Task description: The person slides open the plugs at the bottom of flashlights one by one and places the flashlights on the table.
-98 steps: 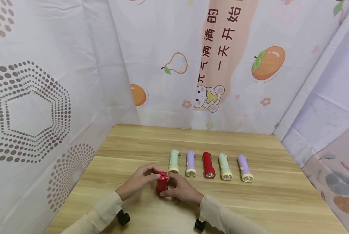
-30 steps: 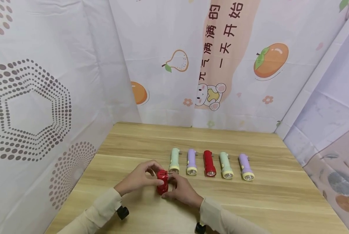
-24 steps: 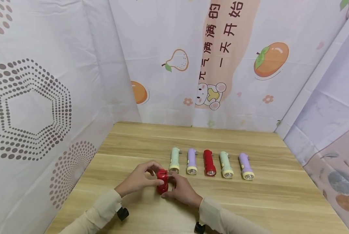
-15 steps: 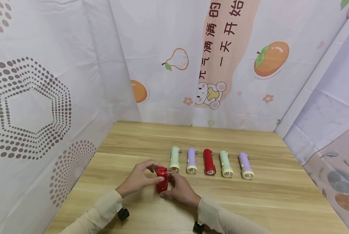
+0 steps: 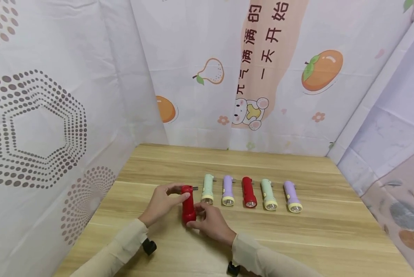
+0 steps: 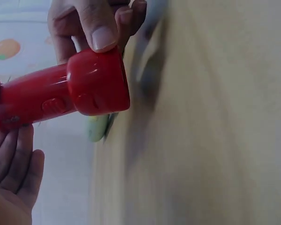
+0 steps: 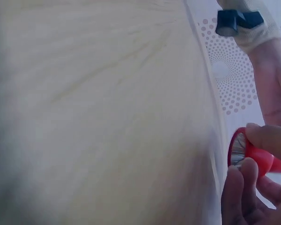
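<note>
Both hands hold a red flashlight [image 5: 188, 206] above the table, its lamp end low and its tail end raised. My left hand [image 5: 162, 204] grips the tail end between thumb and fingers. Metal prongs [image 5: 195, 188] stick out sideways from that end, toward the right. My right hand [image 5: 212, 223] pinches the lamp end with thumb and fingers. In the left wrist view the body of the flashlight [image 6: 37, 96] shows a red slide switch [image 6: 54, 107]. The right wrist view shows the reflector [image 7: 238, 149] of its lamp, between the right hand's thumb and fingers.
A row of flashlights lies behind the hands: a green one [image 5: 208, 188], a purple one [image 5: 228, 189], a red one [image 5: 249, 191], a second green one [image 5: 268, 193] and a second purple one [image 5: 291, 195]. Patterned curtains [image 5: 193, 38] enclose the wooden table [image 5: 297, 238].
The prongs, out of sight at first, came into view beside the tail end. Since half a second ago the flashlight has swung so its length shows, the left hand moving away with the tail end.
</note>
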### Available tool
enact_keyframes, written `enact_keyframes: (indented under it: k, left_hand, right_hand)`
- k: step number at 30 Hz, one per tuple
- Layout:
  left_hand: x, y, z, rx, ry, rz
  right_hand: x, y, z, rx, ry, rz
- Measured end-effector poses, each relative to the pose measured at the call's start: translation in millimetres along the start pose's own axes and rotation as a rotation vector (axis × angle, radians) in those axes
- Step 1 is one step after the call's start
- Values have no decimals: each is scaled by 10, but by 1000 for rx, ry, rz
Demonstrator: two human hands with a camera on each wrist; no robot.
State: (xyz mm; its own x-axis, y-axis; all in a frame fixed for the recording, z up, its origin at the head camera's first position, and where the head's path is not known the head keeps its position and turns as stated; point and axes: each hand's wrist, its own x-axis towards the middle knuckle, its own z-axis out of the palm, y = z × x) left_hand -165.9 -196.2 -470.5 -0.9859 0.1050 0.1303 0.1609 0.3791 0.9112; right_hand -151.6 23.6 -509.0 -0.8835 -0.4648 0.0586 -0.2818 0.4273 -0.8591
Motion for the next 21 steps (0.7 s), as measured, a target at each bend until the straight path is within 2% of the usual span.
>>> enact_keyframes:
  k: [5,13,21]
  left_hand:
    - [161,-25,-26,-42,41,-56]
    - [348,-78,-59,-146,87,-190]
    - [492,-158,-34,-203,86,-215]
  right_hand:
    - [53,-55,20,13,54,15]
    - [172,-132,38,27,96,27]
    - [269,-189,55,41,107,29]
